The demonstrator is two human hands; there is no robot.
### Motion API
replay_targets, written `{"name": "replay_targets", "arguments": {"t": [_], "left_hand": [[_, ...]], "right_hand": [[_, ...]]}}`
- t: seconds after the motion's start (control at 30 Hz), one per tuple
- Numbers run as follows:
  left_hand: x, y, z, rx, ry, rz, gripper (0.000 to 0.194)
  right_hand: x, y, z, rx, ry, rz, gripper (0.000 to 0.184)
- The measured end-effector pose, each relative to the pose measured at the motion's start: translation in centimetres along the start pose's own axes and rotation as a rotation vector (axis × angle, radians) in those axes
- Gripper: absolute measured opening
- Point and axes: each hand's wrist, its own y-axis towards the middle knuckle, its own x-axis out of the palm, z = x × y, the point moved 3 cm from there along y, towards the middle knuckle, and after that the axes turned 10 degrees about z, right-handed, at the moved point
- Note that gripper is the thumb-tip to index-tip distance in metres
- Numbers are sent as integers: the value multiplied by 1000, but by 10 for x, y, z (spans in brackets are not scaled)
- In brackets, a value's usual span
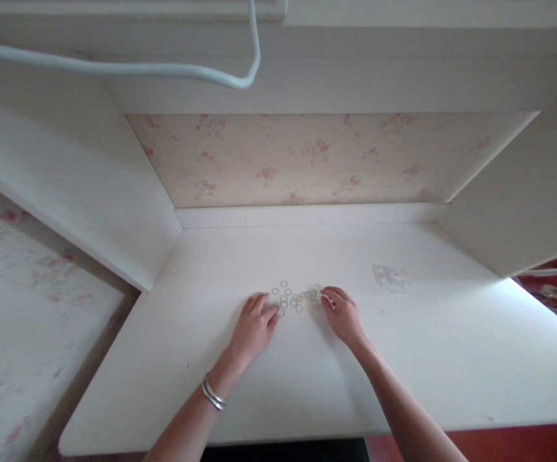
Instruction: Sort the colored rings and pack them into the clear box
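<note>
Several thin rings (283, 304), some silvery and some golden, lie loosely grouped on the white desk between my two hands. My left hand (255, 326) rests at the left side of the group, fingers apart, with its thumb tip touching or very near the closest rings. On the right, my right hand (343, 314) has its fingers curled in with thumb and forefinger close together. A blurred cluster of pale rings (312, 294) sits just left of those fingertips. Whatever is between the fingertips is too small to make out.
A small clear plastic bag (390, 279) lies on the desk (298, 385) to the right. White side panels and a back wall with floral paper enclose the desk. Overhead, a white cable (172, 69) hangs across the upper left.
</note>
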Motion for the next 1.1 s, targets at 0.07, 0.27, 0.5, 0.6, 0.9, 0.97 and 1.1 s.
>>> {"name": "replay_targets", "arguments": {"t": [0.07,0.27,0.5,0.6,0.9,0.97,1.1], "left_hand": [[-1,-1,2,7,-8,-13,23],[4,2,-3,7,-52,-8,20],[4,1,-25,-123,-101,101,27],[0,0,-27,-130,-75,77,27],[10,12,-20,-57,-3,32,24],[10,14,-20,-49,-6,27,24],[6,14,-20,-43,-31,12,25]], "right_hand": [[0,-10,-9,-65,-46,-15,26],[6,-26,-49,-199,-205,-107,29],[10,-17,-55,-230,-267,-136,25],[5,-20,-48,-237,-248,-114,24],[4,-26,-44,-223,-205,-97,25],[5,-27,-44,-218,-203,-93,26],[5,-27,-41,-177,-230,-48,27]]}}
